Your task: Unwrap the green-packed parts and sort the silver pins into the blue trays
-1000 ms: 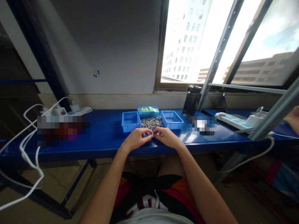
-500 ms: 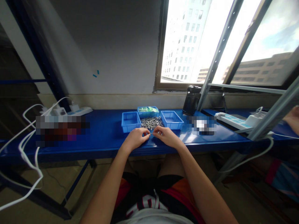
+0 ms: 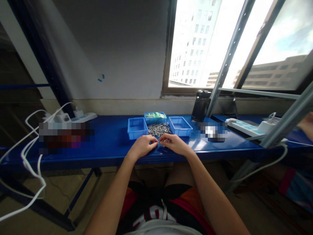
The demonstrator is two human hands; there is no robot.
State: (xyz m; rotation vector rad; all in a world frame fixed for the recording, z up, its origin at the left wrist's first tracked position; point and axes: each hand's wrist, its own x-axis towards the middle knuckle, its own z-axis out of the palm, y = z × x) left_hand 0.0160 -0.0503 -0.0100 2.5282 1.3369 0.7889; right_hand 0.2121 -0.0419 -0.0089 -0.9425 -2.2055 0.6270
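Observation:
My left hand point(image 3: 143, 144) and my right hand point(image 3: 174, 143) meet low over the front of the table, their thumbs and fingers pinched with the tips almost touching. Between the fingertips is a small thin metal piece, mostly covered by them; its exact kind is too small to tell. Just beyond the fingers lies a loose pile of slim silvery metal pieces point(image 3: 159, 128), like nails or rivets. A blue bin point(image 3: 137, 133) stands left of the pile and another blue bin point(image 3: 182, 131) right of it. Behind, a third blue bin point(image 3: 155, 119) holds green-and-clear plastic packaging.
The blue table point(image 3: 105, 145) runs along the wall below a window. A black bottle point(image 3: 201, 105) stands at the back right, near a metal post. Power strips with white cables point(image 3: 84, 117) lie at both sides. Blurred items sit left and right. Another person's hand point(image 3: 306, 125) shows far right.
My fingertips have come slightly closer together, and the thin metal piece that showed between them is now mostly covered. The bins and pile stay where they were.

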